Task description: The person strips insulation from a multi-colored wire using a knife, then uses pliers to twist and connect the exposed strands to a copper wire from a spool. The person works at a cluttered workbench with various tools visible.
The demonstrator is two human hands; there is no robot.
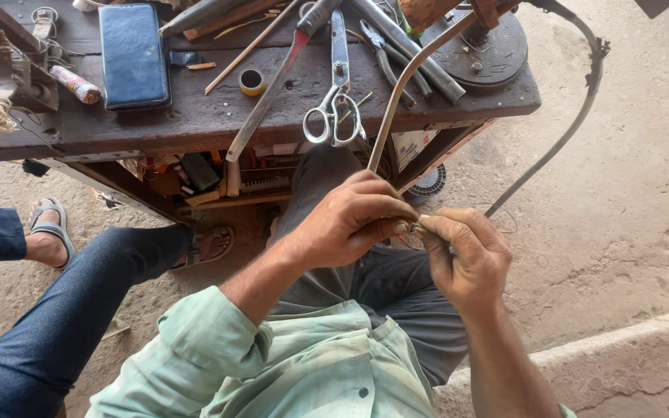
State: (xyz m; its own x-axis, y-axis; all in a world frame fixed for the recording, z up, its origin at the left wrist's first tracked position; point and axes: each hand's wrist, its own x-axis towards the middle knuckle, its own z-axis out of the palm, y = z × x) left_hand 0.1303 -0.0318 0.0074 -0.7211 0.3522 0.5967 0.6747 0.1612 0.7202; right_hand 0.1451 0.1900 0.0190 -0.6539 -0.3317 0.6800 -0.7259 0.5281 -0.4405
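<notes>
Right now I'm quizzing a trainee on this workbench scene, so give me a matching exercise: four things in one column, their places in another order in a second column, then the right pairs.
Things:
1. scissors
2. dark blue case
3. small roll of tape
4. left hand

Places:
A. flat on the left part of the bench top
B. fingertips meeting the right hand above the lap
C. near the bench's front edge, handles toward the person
D. on the bench between the case and the scissors

Pairs: 1-C, 2-A, 3-D, 4-B

Scissors (334,108), blue case (134,56), workbench (195,124)
</notes>
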